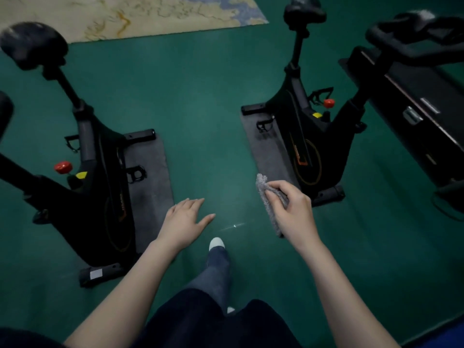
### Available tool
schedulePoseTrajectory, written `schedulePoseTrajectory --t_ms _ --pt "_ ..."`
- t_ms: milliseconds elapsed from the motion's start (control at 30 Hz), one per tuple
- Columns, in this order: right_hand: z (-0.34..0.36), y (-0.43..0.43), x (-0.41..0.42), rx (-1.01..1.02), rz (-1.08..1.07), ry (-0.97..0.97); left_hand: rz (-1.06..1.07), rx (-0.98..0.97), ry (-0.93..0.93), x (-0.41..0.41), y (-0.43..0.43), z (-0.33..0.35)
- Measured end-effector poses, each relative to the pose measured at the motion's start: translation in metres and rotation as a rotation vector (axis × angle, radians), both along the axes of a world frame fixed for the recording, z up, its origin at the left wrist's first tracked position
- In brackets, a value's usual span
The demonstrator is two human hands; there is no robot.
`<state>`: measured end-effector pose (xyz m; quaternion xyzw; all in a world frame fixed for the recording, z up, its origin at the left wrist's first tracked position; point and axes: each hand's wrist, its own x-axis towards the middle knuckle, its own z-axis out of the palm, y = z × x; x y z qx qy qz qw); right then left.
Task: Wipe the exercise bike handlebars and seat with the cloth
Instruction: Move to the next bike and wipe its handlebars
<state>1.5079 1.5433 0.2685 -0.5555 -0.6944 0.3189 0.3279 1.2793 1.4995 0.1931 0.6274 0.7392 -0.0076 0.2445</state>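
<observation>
Two black exercise bikes stand on the green floor, one at the left [95, 172] and one at the right [301, 136]. The left bike's seat [34, 45] is at the upper left; the right bike's seat [304, 13] is at the top. The right bike's handlebars [411, 33] reach in at the upper right. My right hand [293, 209] pinches a grey cloth [267, 199] in the air between the bikes, near the right bike's front foot. My left hand [187, 219] hovers with straight fingers and holds nothing.
Each bike stands on a dark mat [150, 187]. A black case [416, 114] with metal latches lies at the right. A pale patterned rug [140, 13] covers the floor at the top. My leg and white shoe [216, 243] step on the green floor between the bikes.
</observation>
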Motion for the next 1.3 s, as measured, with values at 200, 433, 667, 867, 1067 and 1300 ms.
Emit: schedulePoseTrajectory --t_ms 200,433,667,867,1067,1300 --pt "0.004 0.095 -0.053 0.021 0.099 0.002 0.113 0.011 -0.025 -0.041 0.075 0.004" --pt "0.000 0.160 -0.108 -0.045 0.192 0.029 0.248 0.046 -0.009 -0.093 0.125 0.014" --pt "0.002 0.224 -0.178 -0.060 0.388 0.050 0.446 0.026 0.002 -0.134 0.140 0.015" --pt "0.003 0.279 -0.239 -0.048 0.610 0.062 0.629 0.013 0.022 -0.159 0.158 0.014" --pt "0.006 0.354 -0.288 -0.042 0.819 0.052 0.857 0.024 -0.009 -0.175 0.207 0.017" --pt "0.006 0.437 -0.330 -0.056 0.963 0.033 1.049 0.012 -0.017 -0.186 0.268 0.020"
